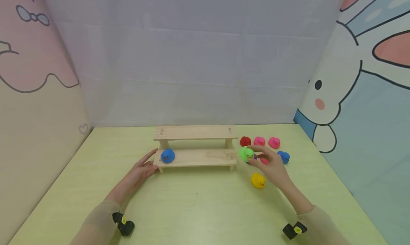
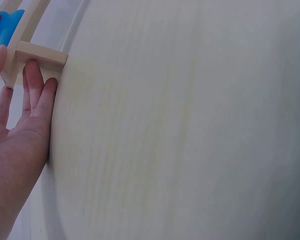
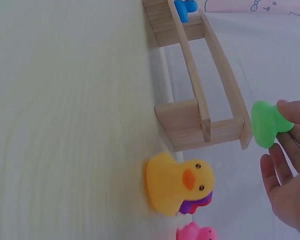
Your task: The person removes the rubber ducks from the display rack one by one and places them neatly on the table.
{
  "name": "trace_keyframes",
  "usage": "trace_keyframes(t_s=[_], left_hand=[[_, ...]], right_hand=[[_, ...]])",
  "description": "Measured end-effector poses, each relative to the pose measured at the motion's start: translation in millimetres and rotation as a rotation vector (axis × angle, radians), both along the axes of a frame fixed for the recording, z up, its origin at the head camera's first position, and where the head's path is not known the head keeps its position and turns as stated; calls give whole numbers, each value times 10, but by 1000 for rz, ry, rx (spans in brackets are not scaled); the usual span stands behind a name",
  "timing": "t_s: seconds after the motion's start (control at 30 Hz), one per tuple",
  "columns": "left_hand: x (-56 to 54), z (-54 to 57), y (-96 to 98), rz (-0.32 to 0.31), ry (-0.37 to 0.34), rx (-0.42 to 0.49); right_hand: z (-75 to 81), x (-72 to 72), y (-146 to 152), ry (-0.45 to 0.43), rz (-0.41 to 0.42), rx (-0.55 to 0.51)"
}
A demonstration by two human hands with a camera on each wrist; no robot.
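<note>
My left hand rests against the left end of a two-tier wooden shelf, with its fingers fairly straight. In the left wrist view those fingers touch the end of the board and its leg. A blue rubber duck sits at the left of the lower tier. Off the shelf's right end, my right hand pinches a green rubber duck between thumb and fingers. The right wrist view shows the green duck held above the table, apart from the shelf.
On the table right of the shelf stand a yellow duck, a red duck, pink ducks and another blue duck. A purple-and-red one is partly hidden. Printed cloth walls border the table.
</note>
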State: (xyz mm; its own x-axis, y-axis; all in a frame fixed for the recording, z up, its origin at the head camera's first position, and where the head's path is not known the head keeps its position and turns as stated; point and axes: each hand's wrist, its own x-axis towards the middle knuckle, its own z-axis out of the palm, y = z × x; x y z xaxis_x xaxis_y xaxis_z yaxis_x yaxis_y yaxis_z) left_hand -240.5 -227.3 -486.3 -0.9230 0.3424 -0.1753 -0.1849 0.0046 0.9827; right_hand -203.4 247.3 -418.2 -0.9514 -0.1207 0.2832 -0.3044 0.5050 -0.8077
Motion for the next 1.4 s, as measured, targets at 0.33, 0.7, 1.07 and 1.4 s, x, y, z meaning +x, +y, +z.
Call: trace_keyframes(t_s=[0.33, 0.7, 1.07, 1.4], left_hand=[[-2, -18, -10, -8, 20, 2], [9, -1, 3, 1, 7, 11], [36, 39, 21, -1, -6, 13], [53, 71, 24, -9, -18, 16]], right_hand=[[-131, 141, 428, 75, -50, 62], [-269, 242, 744, 6, -77, 151], [-403, 298, 932, -100, -35, 186], [-419, 348, 988, -175, -15, 182]])
